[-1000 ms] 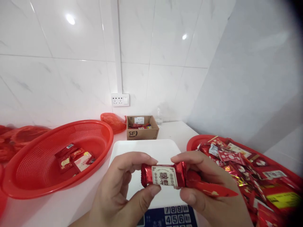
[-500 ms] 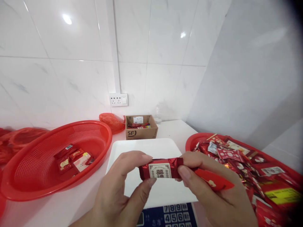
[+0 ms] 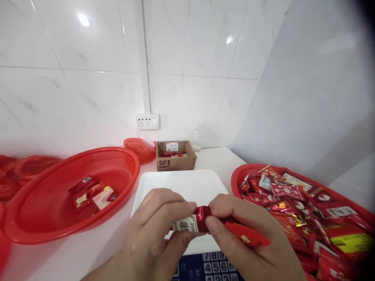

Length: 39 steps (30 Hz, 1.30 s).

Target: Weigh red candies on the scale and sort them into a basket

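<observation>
My left hand [image 3: 156, 224] is closed around the left end of a small red foil-wrapped candy [image 3: 186, 224] with a cream printed label. The fingers and thumb of my right hand [image 3: 252, 228] pinch the candy's other end. A flat bright red packet [image 3: 246, 234] is also gripped in my right hand and sticks out to the right. Both hands are over the white platform of a weighing scale [image 3: 181, 180], whose blue keypad [image 3: 216, 267] shows below them. My fingers cover part of the candy.
On the left stands a red perforated basket [image 3: 38, 203] with several packets. Another red basket [image 3: 238, 171], heaped with wrapped snacks, is at the right. Behind the scale are an open cardboard box [image 3: 178, 164], a red plastic bag [image 3: 140, 150] and a clear bottle [image 3: 197, 140].
My left hand has shifted along the candy towards the right and covers more of it. Both hands have drawn closer together, and the candy is slightly lower.
</observation>
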Motion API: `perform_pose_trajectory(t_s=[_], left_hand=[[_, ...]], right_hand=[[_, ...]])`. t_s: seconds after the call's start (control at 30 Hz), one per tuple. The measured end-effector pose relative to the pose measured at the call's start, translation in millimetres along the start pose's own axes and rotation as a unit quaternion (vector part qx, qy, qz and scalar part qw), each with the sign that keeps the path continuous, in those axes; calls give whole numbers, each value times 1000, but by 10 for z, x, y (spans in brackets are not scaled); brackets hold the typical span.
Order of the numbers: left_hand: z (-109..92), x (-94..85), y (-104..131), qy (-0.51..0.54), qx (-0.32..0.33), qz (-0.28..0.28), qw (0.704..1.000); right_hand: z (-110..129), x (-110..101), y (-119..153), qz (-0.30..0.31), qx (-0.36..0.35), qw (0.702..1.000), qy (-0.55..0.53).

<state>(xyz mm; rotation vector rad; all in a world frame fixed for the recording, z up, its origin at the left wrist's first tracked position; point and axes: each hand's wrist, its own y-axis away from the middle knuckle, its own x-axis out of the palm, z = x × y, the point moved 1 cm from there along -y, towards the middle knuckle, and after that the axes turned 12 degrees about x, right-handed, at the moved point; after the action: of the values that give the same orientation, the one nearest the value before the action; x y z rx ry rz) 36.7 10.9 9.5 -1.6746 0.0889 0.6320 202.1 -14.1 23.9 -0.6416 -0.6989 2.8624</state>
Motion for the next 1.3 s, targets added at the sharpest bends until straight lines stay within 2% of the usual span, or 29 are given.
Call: perform_pose_trajectory(t_s=[0.17, 0.3, 0.37, 0.6, 0.83, 0.97, 1.07, 1.13, 1.2, 1.3], left_hand=[[-7, -13, -27, -4, -11, 6, 1000], [0, -12, -22, -35, -25, -25, 999], [1, -18, -16, -42, -21, -28, 999], [20, -20, -24, -51, -12, -5, 999], [142, 48, 53, -100, -69, 54, 991], [178, 67, 88, -107, -99, 75, 986], [182, 64, 78, -83, -121, 74, 986], [174, 58, 58, -52, -142, 72, 986], [155, 61, 31, 2, -154, 83, 985], [117, 83, -6, 112, -146, 118, 976]], right_hand=[[-6, 18, 9, -14, 14, 999, -27], [-45, 12, -12, -56, 51, 995, -59], [-76, -15, -32, -57, 62, 995, -61], [-127, -104, -99, 3, 45, 999, -2], [-231, -113, -227, 43, 118, 986, 113], [-351, -76, -320, 92, 134, 970, 181], [-389, -54, -353, 78, 147, 961, 219], [-372, -39, -337, 66, 165, 962, 206], [-331, -8, -293, 95, 173, 967, 161], [-269, 64, -212, 184, 160, 967, 80]])
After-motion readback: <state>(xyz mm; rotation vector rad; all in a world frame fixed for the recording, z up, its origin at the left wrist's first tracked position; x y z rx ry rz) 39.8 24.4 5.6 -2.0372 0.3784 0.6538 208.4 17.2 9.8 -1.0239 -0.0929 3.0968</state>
